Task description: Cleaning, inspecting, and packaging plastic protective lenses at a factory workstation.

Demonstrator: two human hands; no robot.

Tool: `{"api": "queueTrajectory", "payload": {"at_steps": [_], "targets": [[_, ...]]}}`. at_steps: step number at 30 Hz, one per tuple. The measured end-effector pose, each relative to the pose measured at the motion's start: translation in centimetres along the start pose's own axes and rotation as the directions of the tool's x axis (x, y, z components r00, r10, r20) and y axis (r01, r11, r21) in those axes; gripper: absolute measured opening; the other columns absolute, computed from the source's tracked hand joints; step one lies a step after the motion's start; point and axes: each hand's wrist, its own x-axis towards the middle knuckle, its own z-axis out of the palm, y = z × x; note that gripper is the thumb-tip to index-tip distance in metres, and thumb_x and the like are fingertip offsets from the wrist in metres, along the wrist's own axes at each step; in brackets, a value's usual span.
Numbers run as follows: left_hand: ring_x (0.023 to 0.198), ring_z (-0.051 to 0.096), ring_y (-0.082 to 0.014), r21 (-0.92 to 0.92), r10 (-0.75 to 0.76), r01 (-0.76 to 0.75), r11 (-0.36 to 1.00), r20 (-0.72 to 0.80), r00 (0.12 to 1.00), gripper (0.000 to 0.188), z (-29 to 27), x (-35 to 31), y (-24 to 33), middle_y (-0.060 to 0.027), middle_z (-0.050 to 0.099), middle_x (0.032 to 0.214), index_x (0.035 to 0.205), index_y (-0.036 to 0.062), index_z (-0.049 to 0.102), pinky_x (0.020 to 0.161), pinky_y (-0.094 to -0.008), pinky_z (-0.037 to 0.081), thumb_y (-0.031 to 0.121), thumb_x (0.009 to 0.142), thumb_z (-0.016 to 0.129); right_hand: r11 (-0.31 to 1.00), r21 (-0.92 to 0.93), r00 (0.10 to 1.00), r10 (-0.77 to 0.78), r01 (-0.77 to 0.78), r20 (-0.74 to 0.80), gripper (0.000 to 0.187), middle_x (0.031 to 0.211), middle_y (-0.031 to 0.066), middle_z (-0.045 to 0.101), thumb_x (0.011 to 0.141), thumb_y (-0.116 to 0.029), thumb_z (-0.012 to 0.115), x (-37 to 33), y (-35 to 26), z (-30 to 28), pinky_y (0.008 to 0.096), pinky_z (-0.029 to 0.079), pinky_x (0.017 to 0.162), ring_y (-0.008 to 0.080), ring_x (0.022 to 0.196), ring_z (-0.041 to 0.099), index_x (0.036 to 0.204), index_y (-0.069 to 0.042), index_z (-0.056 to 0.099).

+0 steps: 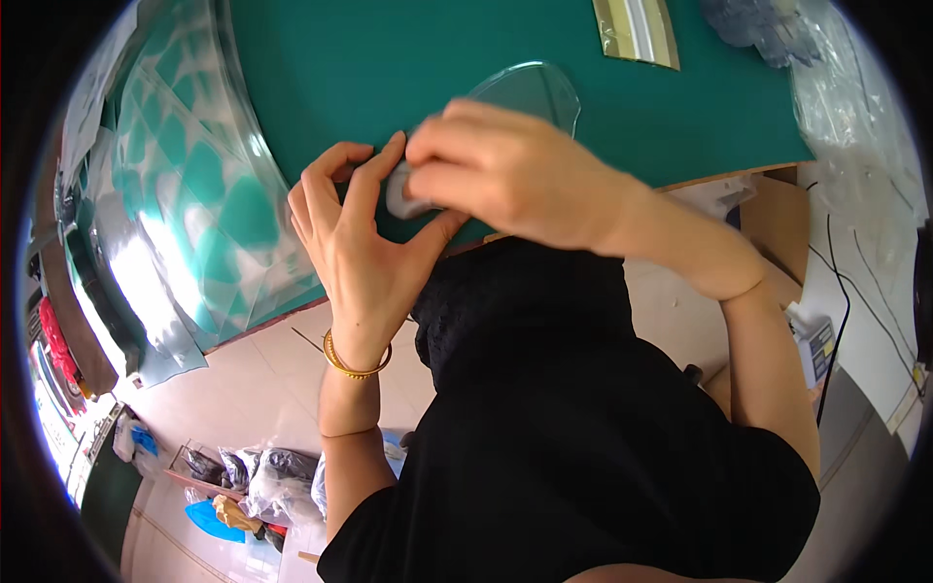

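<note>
My left hand (355, 233) and my right hand (505, 170) meet over the near edge of a green table (408, 58). Together they pinch a small whitish piece (400, 191), which the fingers mostly hide. A clear curved plastic sheet (533, 89) lies on the green top just behind my right hand, touching or nearly touching it. A gold bangle (355, 364) circles my left wrist. My black clothing fills the lower middle of the view.
A stack of clear plastic sheets (194, 185) covers the left part of the table. A striped strip (637, 29) lies at the far edge, and crumpled clear film (846, 107) at the right. Bags (262, 481) sit on the tiled floor lower left. Cables (841, 291) hang at the right.
</note>
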Motion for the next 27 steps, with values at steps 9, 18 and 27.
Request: {"api": "queueTrajectory", "payload": {"at_steps": [9,18,27], "targets": [[0.105,0.048,-0.0265,-0.026,-0.032,0.032,0.999,-0.023,0.999,0.062,0.0,-0.1,-0.1,-0.0039,0.053,0.115,0.111,0.0103,0.071,0.095,-0.0397,0.038,0.024,0.054,0.092,0.999,-0.030,0.998,-0.015,0.017,0.066,0.022,0.092,0.0064,0.061,0.066,0.000,0.071,-0.5,-0.7,0.7,0.0311,0.052,0.065,0.0239,0.081,0.063,0.088,-0.003,0.066],[0.101,0.049,-0.0257,-0.031,-0.040,0.039,0.999,-0.036,0.999,0.063,0.0,-0.4,-0.5,-0.0039,0.054,0.114,0.111,0.0091,0.072,0.095,-0.0392,0.038,0.022,0.053,0.092,0.983,-0.183,0.998,0.005,-0.017,-0.069,0.022,0.090,0.0078,0.062,0.066,0.001,0.072,-0.6,0.5,0.2,0.0334,0.053,0.066,0.0255,0.080,0.063,0.087,-0.002,0.066],[0.103,0.047,-0.0259,0.005,-0.041,0.041,0.999,0.007,0.999,0.065,-0.6,-0.5,-0.3,-0.0031,0.053,0.116,0.113,0.0075,0.072,0.095,-0.0398,0.039,0.024,0.054,0.092,0.928,-0.309,0.967,0.150,-0.209,-0.204,0.022,0.088,0.0099,0.061,0.070,0.001,0.075,-2.4,2.5,-2.4,0.0344,0.053,0.065,0.0277,0.078,0.063,0.088,-0.003,0.063]]}}
